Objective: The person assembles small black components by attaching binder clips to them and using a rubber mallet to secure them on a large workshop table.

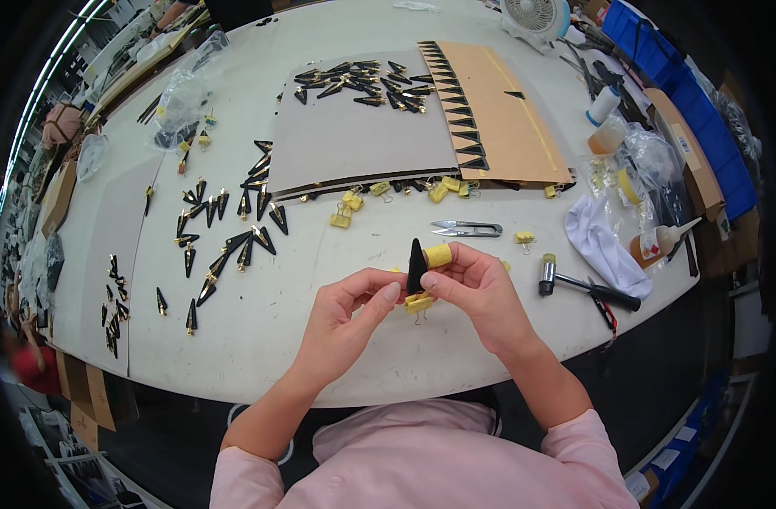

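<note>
Above the near part of the table I hold a black pointed triangular piece (416,265) upright, tip away from me. My right hand (471,287) pinches its right side between thumb and fingers; yellow tape (439,255) is wrapped round one of that hand's fingers. From the left, my left hand (349,316) closes thumb and forefinger on the lower edge of the same piece. A yellow binder clip (418,303) shows at the piece's lower end; whether it grips the piece or lies behind it, I cannot tell.
Thread snips (467,229), a small hammer (587,284) and a white cloth (607,243) lie to the right. Several black pieces lie left and on a grey board (362,144). A tan board (498,110) carries a row of them. A fan (534,17) stands far right.
</note>
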Demonstrator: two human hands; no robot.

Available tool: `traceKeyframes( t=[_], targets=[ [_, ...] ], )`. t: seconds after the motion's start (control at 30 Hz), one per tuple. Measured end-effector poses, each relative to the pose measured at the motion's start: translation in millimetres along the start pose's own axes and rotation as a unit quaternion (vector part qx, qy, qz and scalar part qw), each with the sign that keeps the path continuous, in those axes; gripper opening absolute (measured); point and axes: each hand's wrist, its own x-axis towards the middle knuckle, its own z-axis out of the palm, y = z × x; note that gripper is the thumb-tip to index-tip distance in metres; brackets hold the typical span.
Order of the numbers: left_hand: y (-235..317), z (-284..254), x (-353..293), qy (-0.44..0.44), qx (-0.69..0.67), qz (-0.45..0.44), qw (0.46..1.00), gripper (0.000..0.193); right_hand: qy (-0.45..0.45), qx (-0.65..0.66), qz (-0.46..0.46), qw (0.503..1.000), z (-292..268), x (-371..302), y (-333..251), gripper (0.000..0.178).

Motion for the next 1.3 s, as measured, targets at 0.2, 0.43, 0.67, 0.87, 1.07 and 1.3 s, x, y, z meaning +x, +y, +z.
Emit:
traceKeyframes(
  t=[0.2,0.43,0.67,0.87,1.07,1.3],
  targets=[
    [-3.4,-1.7,4.8,0.015,0.033,-0.017,0.999,0.017,0.013,-0.072,-0.031,0.997,2.3,4.1,6.4,0.023],
    [-4.0,-6.5,9.7,0.057,-0.055,-0.083,0.993,0.012,0.001,-0.043,-0.018,0.999,1.0,6.4,10.9,0.024],
    [-4.6,-4.8,9.9,0.071,-0.062,-0.063,0.994,0.012,0.001,-0.075,-0.036,0.997,-2.3,2.9,13.7,0.022],
    [-5.0,-1.4,8.5,0.085,-0.014,-0.053,0.995,0.009,-0.003,-0.098,-0.023,0.995,-3.6,3.2,11.8,0.021],
    [-6.5,-2.1,6.4,0.062,0.039,-0.022,0.997,0.012,0.014,-0.155,-0.037,0.987,-0.8,-1.4,4.4,0.020],
    [-13.1,-1.9,6.1,0.054,0.018,-0.002,0.998,0.012,0.052,-0.210,-0.129,0.968,7.2,-4.2,7.5,0.016]
  ],
)
